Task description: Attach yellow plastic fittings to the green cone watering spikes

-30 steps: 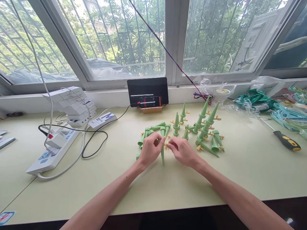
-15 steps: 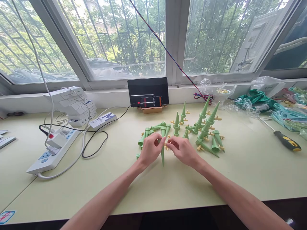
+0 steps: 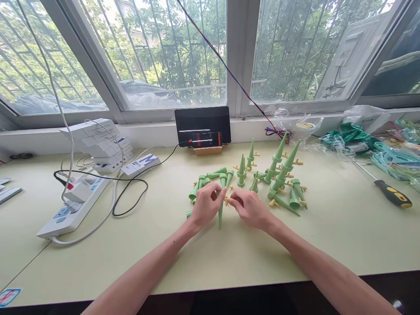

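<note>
My left hand [image 3: 207, 202] is closed around a green plastic watering spike [image 3: 220, 216], whose pointed end faces down toward me. Between the fingertips of my right hand [image 3: 248, 204] is a small yellow valve [image 3: 227, 200], pressed at the spike's side; whether it sits inside the spike is hidden. Behind my left hand lies a pile of green spikes [image 3: 194, 190]. Beyond my right hand several spikes with yellow valves stand upright or lie down, among them a stacked column [image 3: 285, 168] and a lone upright spike [image 3: 241, 171].
A phone [image 3: 206, 139] leans on a black tablet [image 3: 201, 117] by the window. To the left are a power strip [image 3: 74, 214], cables and stacked white boxes [image 3: 98, 140]. On the right lie a screwdriver [image 3: 392, 192] and green plastic packaging [image 3: 351, 138].
The held spike's tip has swung slightly left. The yellow valve shows more clearly between my hands, and my right hand has shifted very little.
</note>
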